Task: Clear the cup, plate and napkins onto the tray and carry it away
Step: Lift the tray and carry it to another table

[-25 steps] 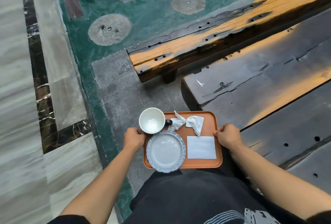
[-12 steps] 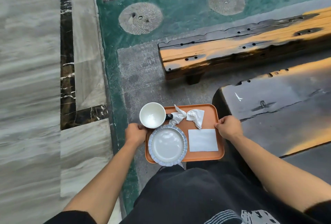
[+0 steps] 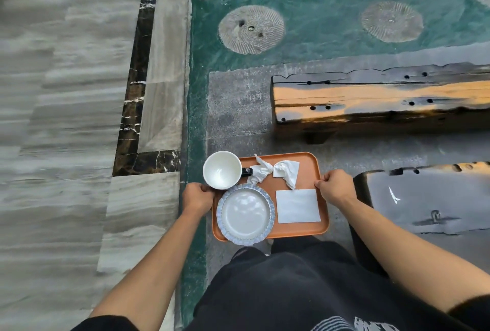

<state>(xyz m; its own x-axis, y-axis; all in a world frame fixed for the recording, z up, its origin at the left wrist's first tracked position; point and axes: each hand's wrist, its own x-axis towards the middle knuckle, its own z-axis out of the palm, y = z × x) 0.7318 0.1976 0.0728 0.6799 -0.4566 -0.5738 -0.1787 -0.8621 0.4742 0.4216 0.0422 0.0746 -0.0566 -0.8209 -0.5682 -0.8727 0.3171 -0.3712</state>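
Head view is showing a flat orange plastic tray [image 3: 305, 177] being held out in front of the person's body, above the grey stone floor [image 3: 238, 108], with every task thing already lying on it. A white ceramic cup with a dark handle [image 3: 222, 170] is sitting at the tray's far left corner, its rim overhanging the tray's edge. A round white plate with a blue fluted rim [image 3: 245, 214] is occupying the tray's near left part, touching the cup and jutting slightly past the tray's near edge. Two crumpled white paper napkins [image 3: 275, 170] are lying along the tray's far side, just right of the cup handle, and a flat square white napkin [image 3: 297, 206] is resting on the tray's near right part.

The left hand [image 3: 197, 197] is curling its grip around the tray's left edge, beside the cup and plate; the right hand [image 3: 335, 187] is clenching the tray's right edge. A long weathered wooden bench [image 3: 381, 97] is standing beyond the tray, and a dark glossy wooden tabletop [image 3: 429, 198] is lying to the tray's right, apart from it.

Judging from this, the clearing part looks finished and the carrying is under way; what is left is taking the tray to wherever it belongs, keeping it level so the overhanging cup and plate are not sliding off.
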